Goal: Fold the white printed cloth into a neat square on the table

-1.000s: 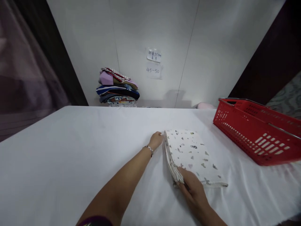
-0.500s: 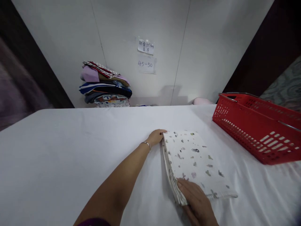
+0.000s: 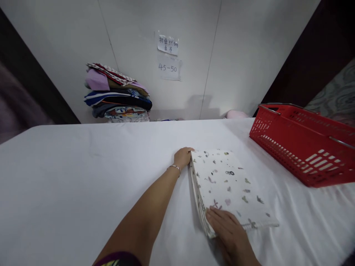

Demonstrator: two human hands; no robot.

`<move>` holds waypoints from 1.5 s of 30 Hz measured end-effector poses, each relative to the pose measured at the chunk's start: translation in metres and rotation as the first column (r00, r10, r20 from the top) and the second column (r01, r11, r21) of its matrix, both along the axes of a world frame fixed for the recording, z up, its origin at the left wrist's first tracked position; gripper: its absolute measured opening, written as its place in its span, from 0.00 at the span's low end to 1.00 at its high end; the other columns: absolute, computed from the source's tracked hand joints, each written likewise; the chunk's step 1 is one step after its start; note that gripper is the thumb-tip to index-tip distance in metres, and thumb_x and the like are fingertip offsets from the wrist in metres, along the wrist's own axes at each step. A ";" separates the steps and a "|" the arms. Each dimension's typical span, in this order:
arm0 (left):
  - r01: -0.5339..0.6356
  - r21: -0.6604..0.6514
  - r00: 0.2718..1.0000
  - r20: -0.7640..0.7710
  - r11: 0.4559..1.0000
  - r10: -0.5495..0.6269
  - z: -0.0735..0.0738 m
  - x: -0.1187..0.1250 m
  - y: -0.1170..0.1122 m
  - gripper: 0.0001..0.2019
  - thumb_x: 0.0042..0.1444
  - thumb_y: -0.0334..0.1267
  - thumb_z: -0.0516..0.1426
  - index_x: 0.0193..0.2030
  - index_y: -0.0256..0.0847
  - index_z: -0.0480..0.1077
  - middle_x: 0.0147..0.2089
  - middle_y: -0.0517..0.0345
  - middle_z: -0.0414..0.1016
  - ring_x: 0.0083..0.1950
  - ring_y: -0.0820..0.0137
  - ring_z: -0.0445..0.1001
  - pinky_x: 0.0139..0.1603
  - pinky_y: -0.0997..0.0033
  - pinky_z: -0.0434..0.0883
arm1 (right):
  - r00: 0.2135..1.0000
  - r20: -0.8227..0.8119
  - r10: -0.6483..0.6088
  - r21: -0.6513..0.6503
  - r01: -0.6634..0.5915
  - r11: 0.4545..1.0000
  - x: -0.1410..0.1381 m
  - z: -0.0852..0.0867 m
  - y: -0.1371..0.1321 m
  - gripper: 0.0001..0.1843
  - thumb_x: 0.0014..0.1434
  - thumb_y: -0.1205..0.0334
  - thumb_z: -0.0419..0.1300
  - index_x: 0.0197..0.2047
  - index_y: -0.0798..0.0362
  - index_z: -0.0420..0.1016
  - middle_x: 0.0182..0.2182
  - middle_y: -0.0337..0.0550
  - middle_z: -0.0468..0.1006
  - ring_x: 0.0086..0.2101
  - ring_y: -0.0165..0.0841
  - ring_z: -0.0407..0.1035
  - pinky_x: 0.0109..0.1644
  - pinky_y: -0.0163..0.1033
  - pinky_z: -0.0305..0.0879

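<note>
A folded white cloth printed with small leaves and figures lies on the white-covered table, its layered fold edge facing left. At its far left corner my left hand, with a bracelet at the wrist, is closed around the edge; the fingertips are partly hidden. My right hand grips the near left corner, fingers pressed together on top. The thumb is hidden beneath that hand.
A red plastic basket with metal handles stands at the right. Behind the table's far edge, a pile of folded fabrics rises at the left. Paper signs hang on the wall, and a pink object shows behind the edge.
The view has shifted slightly, so the background sits a little higher and further left. Both hands stay at the same cloth corners; the right fingers lie slightly further over the top.
</note>
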State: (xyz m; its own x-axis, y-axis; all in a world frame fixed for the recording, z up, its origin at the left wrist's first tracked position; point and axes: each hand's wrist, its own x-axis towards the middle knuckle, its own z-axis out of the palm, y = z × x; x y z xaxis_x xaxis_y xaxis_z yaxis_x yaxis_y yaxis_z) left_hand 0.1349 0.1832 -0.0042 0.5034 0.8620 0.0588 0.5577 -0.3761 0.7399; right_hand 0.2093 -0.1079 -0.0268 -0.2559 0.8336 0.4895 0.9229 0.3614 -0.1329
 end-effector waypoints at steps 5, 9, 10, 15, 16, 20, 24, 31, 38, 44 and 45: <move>-0.038 -0.085 0.999 0.032 0.996 0.041 0.001 -0.001 0.003 0.14 0.53 0.33 0.53 0.43 0.46 0.76 0.48 0.61 0.76 0.50 0.69 0.70 0.49 0.74 0.64 | 0.999 0.014 -0.050 -0.054 0.051 0.997 -0.006 0.006 -0.002 0.27 0.55 0.73 0.49 0.58 0.51 0.63 0.52 0.47 0.72 0.54 0.37 0.64 0.50 0.43 0.65; -0.047 -0.152 0.995 0.077 0.987 0.059 0.004 -0.011 -0.005 0.16 0.52 0.30 0.53 0.46 0.41 0.74 0.45 0.58 0.77 0.45 0.72 0.73 0.44 0.78 0.66 | 0.998 -0.023 -0.064 -0.032 0.063 0.997 -0.009 0.005 -0.003 0.28 0.54 0.75 0.49 0.58 0.52 0.63 0.52 0.47 0.72 0.54 0.37 0.64 0.52 0.44 0.63; -0.053 -0.163 0.994 0.087 0.985 0.068 0.005 -0.016 -0.010 0.16 0.52 0.30 0.53 0.48 0.41 0.72 0.46 0.57 0.77 0.44 0.73 0.73 0.43 0.79 0.66 | 0.997 -0.036 -0.063 -0.026 0.062 0.998 -0.010 0.004 -0.003 0.28 0.54 0.75 0.49 0.58 0.51 0.62 0.52 0.46 0.72 0.54 0.37 0.64 0.52 0.45 0.63; -0.115 -0.186 0.988 0.076 0.976 0.131 0.001 -0.037 -0.046 0.14 0.53 0.32 0.53 0.46 0.36 0.72 0.43 0.53 0.77 0.38 0.72 0.74 0.38 0.76 0.67 | 0.990 -0.125 -0.071 0.003 0.072 0.997 -0.009 0.005 -0.003 0.30 0.54 0.75 0.49 0.60 0.48 0.61 0.51 0.45 0.73 0.53 0.37 0.65 0.51 0.46 0.64; -0.110 -0.188 0.989 0.073 0.976 0.126 0.001 -0.039 -0.055 0.12 0.53 0.34 0.53 0.42 0.37 0.73 0.40 0.53 0.78 0.37 0.72 0.73 0.37 0.76 0.67 | 0.987 -0.143 -0.069 0.014 0.072 0.997 -0.008 0.005 -0.003 0.30 0.55 0.74 0.49 0.60 0.48 0.61 0.51 0.45 0.73 0.52 0.36 0.66 0.51 0.45 0.65; -0.075 -0.189 0.994 0.068 0.979 0.090 0.002 -0.043 -0.085 0.09 0.51 0.37 0.54 0.34 0.39 0.75 0.35 0.57 0.78 0.36 0.72 0.73 0.35 0.77 0.65 | 0.983 -0.176 -0.059 0.055 0.069 0.996 -0.007 0.006 -0.002 0.26 0.58 0.69 0.50 0.60 0.46 0.61 0.50 0.44 0.74 0.50 0.36 0.68 0.50 0.44 0.66; -0.109 -0.191 0.993 0.020 0.975 0.115 0.009 -0.043 -0.105 0.08 0.50 0.36 0.55 0.31 0.38 0.75 0.33 0.56 0.78 0.35 0.71 0.72 0.33 0.77 0.63 | 0.989 -0.135 -0.065 0.053 0.072 0.996 -0.010 0.007 -0.002 0.24 0.58 0.68 0.51 0.58 0.47 0.64 0.49 0.44 0.75 0.50 0.38 0.68 0.49 0.46 0.67; -0.192 -0.193 0.981 -0.033 0.962 0.190 0.017 -0.039 -0.110 0.13 0.50 0.38 0.55 0.40 0.36 0.74 0.43 0.49 0.77 0.43 0.66 0.74 0.38 0.75 0.63 | 0.993 -0.098 -0.070 0.037 0.074 0.997 -0.010 0.004 -0.003 0.24 0.59 0.69 0.49 0.58 0.50 0.64 0.50 0.47 0.74 0.50 0.38 0.67 0.50 0.47 0.65; -0.178 -0.205 0.984 -0.052 0.962 0.171 0.017 -0.024 -0.093 0.14 0.53 0.38 0.52 0.42 0.36 0.74 0.47 0.45 0.76 0.48 0.63 0.73 0.43 0.72 0.65 | 0.995 -0.066 -0.071 0.071 0.076 0.995 -0.012 0.006 -0.003 0.23 0.58 0.70 0.49 0.57 0.51 0.65 0.49 0.47 0.74 0.50 0.38 0.68 0.49 0.47 0.66; -0.216 -0.264 0.973 -0.135 0.940 0.185 0.011 -0.013 -0.075 0.18 0.49 0.40 0.55 0.43 0.28 0.72 0.45 0.34 0.75 0.47 0.57 0.74 0.39 0.70 0.66 | 0.997 -0.045 -0.055 0.091 0.059 0.994 -0.011 0.003 -0.002 0.23 0.58 0.69 0.50 0.58 0.51 0.63 0.49 0.47 0.75 0.50 0.38 0.68 0.49 0.47 0.65; -0.223 -0.273 0.971 -0.146 0.936 0.189 0.010 -0.012 -0.074 0.19 0.49 0.40 0.56 0.44 0.28 0.72 0.45 0.34 0.75 0.47 0.57 0.74 0.39 0.70 0.66 | 0.998 -0.043 -0.055 0.094 0.059 0.994 -0.010 0.002 -0.002 0.23 0.59 0.69 0.50 0.58 0.51 0.63 0.49 0.47 0.74 0.50 0.38 0.67 0.50 0.47 0.65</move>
State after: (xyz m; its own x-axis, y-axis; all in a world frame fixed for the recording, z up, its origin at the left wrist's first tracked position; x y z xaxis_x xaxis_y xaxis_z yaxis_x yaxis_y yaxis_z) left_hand 0.1230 0.1094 0.0057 0.3013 0.9193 -0.2533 0.6884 -0.0259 0.7249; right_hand 0.1990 -0.1097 -0.0245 -0.1876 0.7954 0.5763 0.9369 0.3211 -0.1382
